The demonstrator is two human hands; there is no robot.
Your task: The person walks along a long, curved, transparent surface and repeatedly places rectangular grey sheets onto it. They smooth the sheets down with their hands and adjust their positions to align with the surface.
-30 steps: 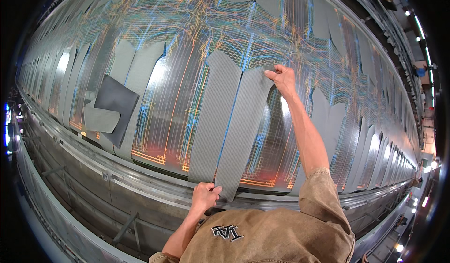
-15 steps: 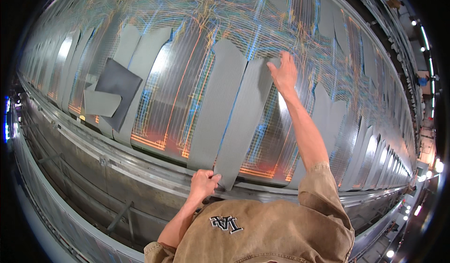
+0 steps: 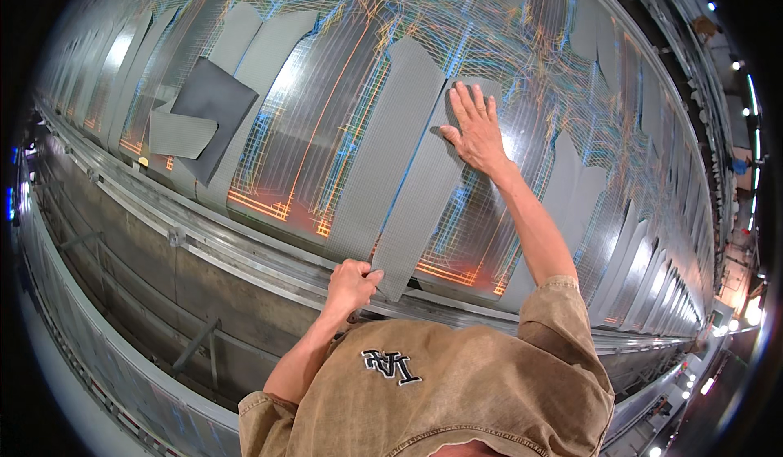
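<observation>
Already, the long grey ribbed sheet strip [image 3: 418, 196] lies along a straight blue line [image 3: 400, 192] on the glossy surface covered in coloured lines [image 3: 314, 143], its far end under your right hand [image 3: 477, 135], fingers spread wide. Its near end reaches over the silver metal rail [image 3: 245, 262], not yet lying within the surface; your left hand [image 3: 352, 286] curls there, though whether it pinches the strip I cannot tell. A matching grey ribbed strip [image 3: 371, 147] lies just left; lined stretches on both sides remain uncovered.

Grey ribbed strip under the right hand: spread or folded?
Spread: the grey ribbed strip shows no fold along its visible length, the right hand open on its upper part.
</observation>
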